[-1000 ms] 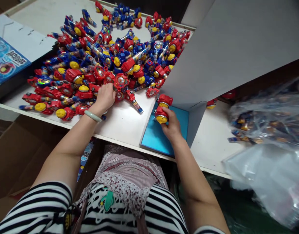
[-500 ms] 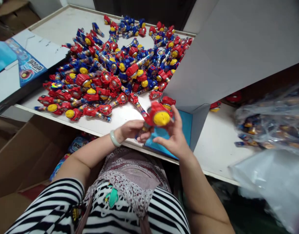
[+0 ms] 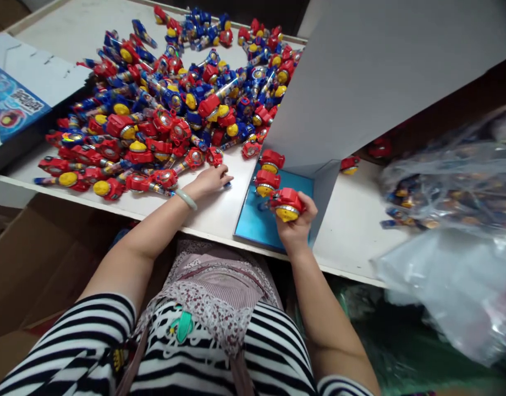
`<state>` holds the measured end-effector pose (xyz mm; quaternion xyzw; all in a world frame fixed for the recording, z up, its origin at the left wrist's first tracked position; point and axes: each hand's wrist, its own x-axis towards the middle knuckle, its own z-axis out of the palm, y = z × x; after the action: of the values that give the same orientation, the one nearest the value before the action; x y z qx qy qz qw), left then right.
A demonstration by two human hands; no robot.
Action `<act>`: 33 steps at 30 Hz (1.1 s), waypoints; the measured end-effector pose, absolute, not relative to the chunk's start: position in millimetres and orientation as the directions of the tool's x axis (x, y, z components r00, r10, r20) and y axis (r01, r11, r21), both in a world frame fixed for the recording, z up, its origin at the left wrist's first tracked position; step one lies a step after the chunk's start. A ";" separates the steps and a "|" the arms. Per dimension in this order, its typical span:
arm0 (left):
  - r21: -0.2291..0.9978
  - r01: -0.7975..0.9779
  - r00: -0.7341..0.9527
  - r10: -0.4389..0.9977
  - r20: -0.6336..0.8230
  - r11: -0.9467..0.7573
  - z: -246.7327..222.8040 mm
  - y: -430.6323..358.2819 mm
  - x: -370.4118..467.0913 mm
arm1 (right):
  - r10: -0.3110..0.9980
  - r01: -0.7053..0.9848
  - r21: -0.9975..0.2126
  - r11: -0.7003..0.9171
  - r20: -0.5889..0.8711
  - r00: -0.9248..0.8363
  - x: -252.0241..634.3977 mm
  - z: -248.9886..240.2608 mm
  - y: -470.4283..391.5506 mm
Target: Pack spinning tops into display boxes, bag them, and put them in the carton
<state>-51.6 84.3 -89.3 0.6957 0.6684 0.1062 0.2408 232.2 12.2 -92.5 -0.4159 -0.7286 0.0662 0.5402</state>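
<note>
Head view: my right hand (image 3: 296,223) grasps a red toy with a yellow cone (image 3: 286,204), fingers curled round its far side, cone facing down and toward me. This toy is over the blue floor (image 3: 257,220) of a grey-walled box (image 3: 325,192); whether it touches the floor, I cannot tell. Just beyond it, two similar red-and-yellow toys (image 3: 266,183) lie in the box, one behind the other, along the left side. My left hand (image 3: 212,180), pale green bangle (image 3: 186,199) at the wrist, rests over a tube-handled red toy (image 3: 214,156) on the white table (image 3: 212,221); the head shows past my knuckles and the tube end by my thumb. The fingers cover the middle, so I cannot tell whether they are closed on it. Beyond that hand spreads a heap of red and blue toys (image 3: 121,126). Far left: a printed blue carton (image 3: 20,107). Right of the box: a clear plastic bag (image 3: 455,181) with more toys inside.
</note>
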 end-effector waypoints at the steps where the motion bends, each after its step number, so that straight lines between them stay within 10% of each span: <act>1: 0.468 0.884 0.057 0.985 -0.161 0.025 -91.2 80.8 -50.3 | 0.687 0.536 -0.562 0.630 0.726 -0.046 229.4 -94.8 10.1; 11: 0.921 0.360 0.067 0.989 0.133 -0.149 -89.7 11.2 -63.1 | 0.724 0.490 -0.596 0.637 0.680 -0.114 217.9 -98.2 1.6; 19: 0.988 -0.067 0.149 0.977 0.150 -0.141 -86.2 -38.6 -50.8 | 0.778 0.490 -0.605 0.628 0.489 -0.394 220.9 -66.9 -8.1; 23: 0.966 -0.253 0.365 0.921 0.138 -0.045 -71.5 -59.3 -26.0 | 0.783 0.449 -0.642 0.621 0.531 -0.323 220.8 -21.0 -39.7; 28: 0.920 -0.212 0.641 0.664 0.386 -0.330 -49.2 -60.9 -6.2 | 0.755 0.345 -0.677 0.650 0.626 -0.195 211.6 -15.0 -58.1; 33: 0.931 0.097 0.034 0.936 0.349 -0.351 -60.5 -36.0 -51.4 | 0.663 0.397 -0.575 0.716 0.737 -0.128 231.7 -59.6 -46.9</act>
<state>-51.4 -36.0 -60.5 0.6101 0.4236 0.5508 0.3808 231.7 -46.9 -59.6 -0.3574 -0.7413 0.1202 0.5552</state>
